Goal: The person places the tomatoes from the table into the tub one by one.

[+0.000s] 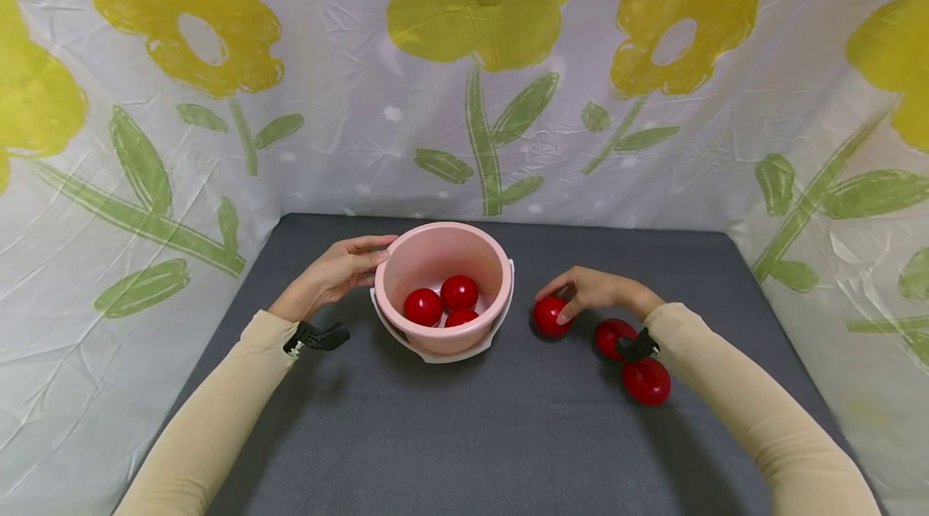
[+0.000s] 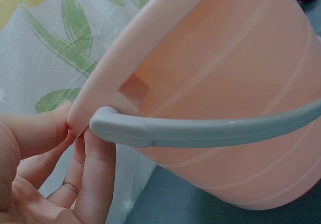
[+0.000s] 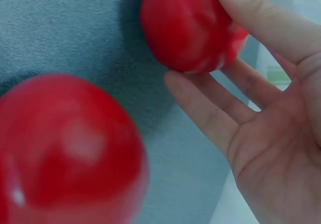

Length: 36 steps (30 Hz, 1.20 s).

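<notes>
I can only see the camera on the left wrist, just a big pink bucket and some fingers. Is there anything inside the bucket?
Observer: Yes. The head view shows three red balls lying in the pink bucket.
Operator: Are there more balls somewhere?
Observer: Three more lie on the grey table, to the right of the bucket.
Operator: What is the other hand doing?
Observer: The right hand has its thumb and fingers on the ball nearest the bucket, which still sits on the table.
Operator: And the bucket, is it lifted?
Observer: No, it stands upright on the table, with the left hand at its rim.
</notes>
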### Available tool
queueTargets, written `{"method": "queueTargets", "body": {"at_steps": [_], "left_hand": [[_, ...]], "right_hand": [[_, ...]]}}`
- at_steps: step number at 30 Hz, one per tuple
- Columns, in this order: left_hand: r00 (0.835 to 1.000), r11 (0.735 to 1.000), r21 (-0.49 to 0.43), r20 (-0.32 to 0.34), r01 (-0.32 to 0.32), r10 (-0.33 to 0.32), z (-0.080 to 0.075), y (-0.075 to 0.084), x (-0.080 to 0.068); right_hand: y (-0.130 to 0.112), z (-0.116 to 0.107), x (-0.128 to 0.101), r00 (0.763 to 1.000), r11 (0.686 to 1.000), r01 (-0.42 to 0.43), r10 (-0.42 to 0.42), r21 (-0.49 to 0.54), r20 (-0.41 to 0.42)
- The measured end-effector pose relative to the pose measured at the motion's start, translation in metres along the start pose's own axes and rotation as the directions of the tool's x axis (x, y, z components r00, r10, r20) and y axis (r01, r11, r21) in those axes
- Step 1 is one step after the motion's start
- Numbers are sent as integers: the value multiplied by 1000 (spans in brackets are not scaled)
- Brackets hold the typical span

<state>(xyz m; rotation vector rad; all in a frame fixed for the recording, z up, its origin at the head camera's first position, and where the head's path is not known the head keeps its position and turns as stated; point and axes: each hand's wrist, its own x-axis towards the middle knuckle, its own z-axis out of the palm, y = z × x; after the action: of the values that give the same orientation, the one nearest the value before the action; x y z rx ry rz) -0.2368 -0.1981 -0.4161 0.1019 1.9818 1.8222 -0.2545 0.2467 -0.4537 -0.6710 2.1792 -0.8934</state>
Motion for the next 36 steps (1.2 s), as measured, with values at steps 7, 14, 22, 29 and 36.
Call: {"method": "queueTargets", "body": {"at_steps": [7,14,22,29,36], "left_hand": [[1000,1000,3,1,3,-3,-1,0,1],[1000,1000,-5,5,1,-1,-1,0,1],[1000,1000,-10,5,0,0,-1,-1,1],[1000,1000,-15,12,-8,8,-2,-2,3],[1000,1000,-8,19,-11,11,-3,-2,2]], "right_hand": [[-15,-14,-7,1000,1000,-15,15,6,-9],[-39,-41,-19,1000,1000,-7,7,25,-7],[-63,-63,-27,1000,1000,3,-3,16,-8],[-81,-73,-30,1000,1000,5,-6,-27,-21],[-107,-83,-25,999,998,31,-32,-47,-18]]}}
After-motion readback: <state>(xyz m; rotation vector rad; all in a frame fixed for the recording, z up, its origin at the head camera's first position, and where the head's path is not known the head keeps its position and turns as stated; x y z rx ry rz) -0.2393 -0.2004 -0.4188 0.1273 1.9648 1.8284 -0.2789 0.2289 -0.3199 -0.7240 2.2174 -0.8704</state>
